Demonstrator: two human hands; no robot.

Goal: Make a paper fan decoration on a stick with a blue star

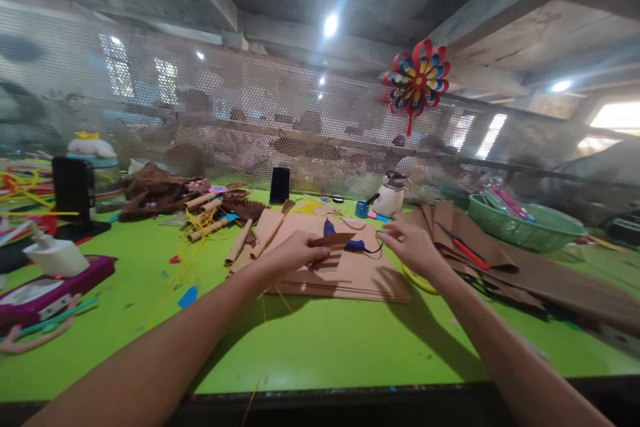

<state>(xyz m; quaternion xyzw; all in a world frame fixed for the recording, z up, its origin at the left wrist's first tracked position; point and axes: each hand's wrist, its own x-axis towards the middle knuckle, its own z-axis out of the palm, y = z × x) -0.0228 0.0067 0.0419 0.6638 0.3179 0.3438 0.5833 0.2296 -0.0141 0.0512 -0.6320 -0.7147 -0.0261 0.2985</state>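
A brown paper piece (341, 239) is held in the left hand (306, 251), its fingers clamped on one end, above a stack of brown sheets (335, 285) laid on the green desk (300, 357). The right hand (410, 248) is raised to the right of that piece, its fingers bent; whether they are closed on anything cannot be told. A dark cable is seen near its fingertips, and a yellow ring (420, 282) is partly covered by the hand and wrist.

On the stack, a blue glue gun (356, 246) is partly hidden by the held piece. To the left, paper rolls (240, 240) are strewn near a pleated paper fan (250, 209). Behind the stack, a phone (280, 185) is propped upright. To the right, red-handled scissors (471, 253) are rested on larger brown paper (555, 273), with a green basket (525, 232) placed behind.
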